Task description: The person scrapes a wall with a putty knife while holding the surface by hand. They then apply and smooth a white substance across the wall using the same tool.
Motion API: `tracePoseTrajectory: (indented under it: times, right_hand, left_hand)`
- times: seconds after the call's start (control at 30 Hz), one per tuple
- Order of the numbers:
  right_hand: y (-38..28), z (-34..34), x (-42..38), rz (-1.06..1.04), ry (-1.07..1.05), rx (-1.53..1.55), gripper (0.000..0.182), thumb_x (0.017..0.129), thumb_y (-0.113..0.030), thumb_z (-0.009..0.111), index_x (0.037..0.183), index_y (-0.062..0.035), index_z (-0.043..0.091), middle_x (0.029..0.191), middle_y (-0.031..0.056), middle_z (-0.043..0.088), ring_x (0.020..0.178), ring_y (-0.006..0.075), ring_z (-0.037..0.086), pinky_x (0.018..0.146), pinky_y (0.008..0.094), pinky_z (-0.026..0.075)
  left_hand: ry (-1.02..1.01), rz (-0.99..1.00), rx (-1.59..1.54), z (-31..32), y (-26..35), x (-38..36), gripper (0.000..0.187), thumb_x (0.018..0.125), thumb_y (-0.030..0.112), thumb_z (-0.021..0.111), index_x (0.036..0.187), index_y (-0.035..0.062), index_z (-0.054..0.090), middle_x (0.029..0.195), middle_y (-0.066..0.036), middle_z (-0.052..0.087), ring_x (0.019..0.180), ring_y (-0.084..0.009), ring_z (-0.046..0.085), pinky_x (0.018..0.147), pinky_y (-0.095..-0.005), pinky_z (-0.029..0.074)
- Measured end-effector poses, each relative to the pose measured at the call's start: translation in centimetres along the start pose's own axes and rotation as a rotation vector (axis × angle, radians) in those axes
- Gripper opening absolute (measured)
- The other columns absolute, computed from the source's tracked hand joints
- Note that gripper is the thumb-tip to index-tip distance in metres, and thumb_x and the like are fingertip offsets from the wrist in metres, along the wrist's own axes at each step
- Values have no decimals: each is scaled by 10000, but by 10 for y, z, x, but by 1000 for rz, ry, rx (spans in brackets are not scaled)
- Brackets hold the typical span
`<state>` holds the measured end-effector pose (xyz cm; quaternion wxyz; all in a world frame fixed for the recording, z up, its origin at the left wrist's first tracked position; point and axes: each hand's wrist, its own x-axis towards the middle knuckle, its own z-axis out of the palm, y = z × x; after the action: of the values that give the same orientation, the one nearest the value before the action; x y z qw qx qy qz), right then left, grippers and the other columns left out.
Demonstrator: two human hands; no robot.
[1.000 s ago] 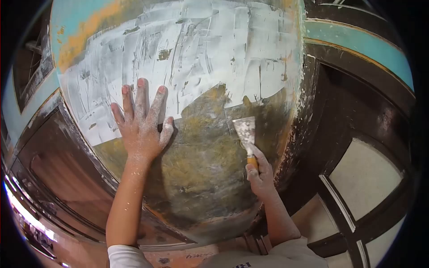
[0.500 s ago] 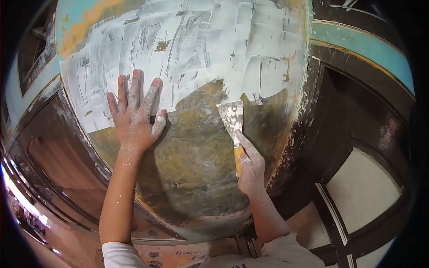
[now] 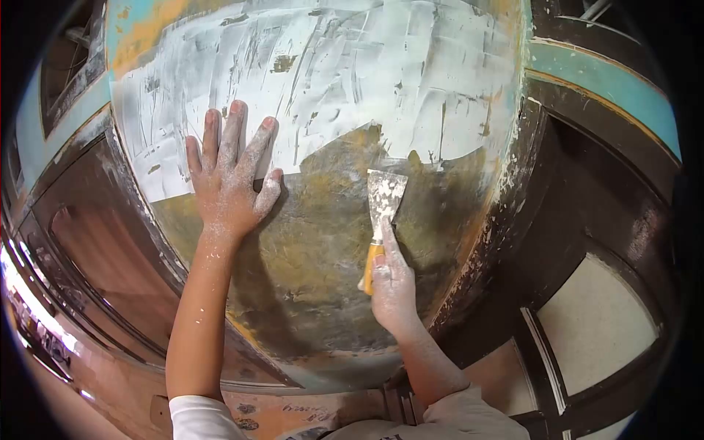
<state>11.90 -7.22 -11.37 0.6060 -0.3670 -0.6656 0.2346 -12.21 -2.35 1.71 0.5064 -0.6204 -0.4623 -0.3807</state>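
My left hand [image 3: 231, 191] lies flat on the wall panel with its fingers spread, over the lower edge of the white coating [image 3: 330, 66]. White dust covers its fingers and back. My right hand [image 3: 392, 286] is wrapped round the yellow handle of a putty knife [image 3: 386, 198], index finger stretched along it. White smears spot the knife's metal blade, which points up over the bare brownish-green surface [image 3: 315, 249], a little below the coating's ragged edge. Whether the blade touches the surface I cannot tell.
Dark wooden framing [image 3: 543, 191] with pale panels [image 3: 598, 323] stands on the right, below a turquoise band [image 3: 601, 88]. Another dark frame with a reddish-brown panel [image 3: 110, 249] is at the left. The panel's side edges carry flaking paint.
The putty knife in my right hand has moved slightly down from the coating's edge and tilted the other way. The whole view has shifted a little; my left hand keeps its spread pose.
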Motion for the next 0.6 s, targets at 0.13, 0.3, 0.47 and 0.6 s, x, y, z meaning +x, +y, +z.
tracePoseTrajectory:
  times: [0.13, 0.3, 0.47, 0.6]
  right_hand:
    - [-17, 2, 8, 55, -41, 106, 555, 1060, -195, 413, 1584, -150, 234, 918, 97, 606, 734, 118, 591, 659, 282, 502]
    - [-31, 19, 4, 213, -87, 363, 607, 1060, -157, 418, 1600, -186, 141, 1092, 84, 571, 754, 108, 630, 524, 227, 506]
    - [-37, 19, 16, 260, -135, 687, 737, 1042, -123, 469, 1600, -196, -7, 1003, 101, 659, 702, 100, 629, 543, 221, 536]
    - [-33, 26, 14, 194, -180, 766, 822, 1014, -78, 515, 1589, -166, -65, 967, 123, 683, 684, 95, 625, 585, 240, 564]
  left_hand:
    - [-5, -11, -3, -2, 2, -1, 667, 745, 337, 637, 1406, 272, 568, 1598, -80, 339, 1493, -347, 235, 1166, -596, 163]
    - [4, -15, -19, -1, 2, 0, 674, 737, 327, 650, 1404, 270, 569, 1598, -78, 339, 1494, -342, 233, 1167, -595, 166]
    - [-11, -18, -18, -2, 2, 0, 686, 736, 318, 656, 1413, 269, 557, 1600, -79, 335, 1493, -349, 231, 1166, -600, 167]
    - [-14, -12, -19, -2, 1, -1, 689, 738, 307, 659, 1418, 269, 551, 1602, -81, 329, 1493, -352, 227, 1166, -600, 166]
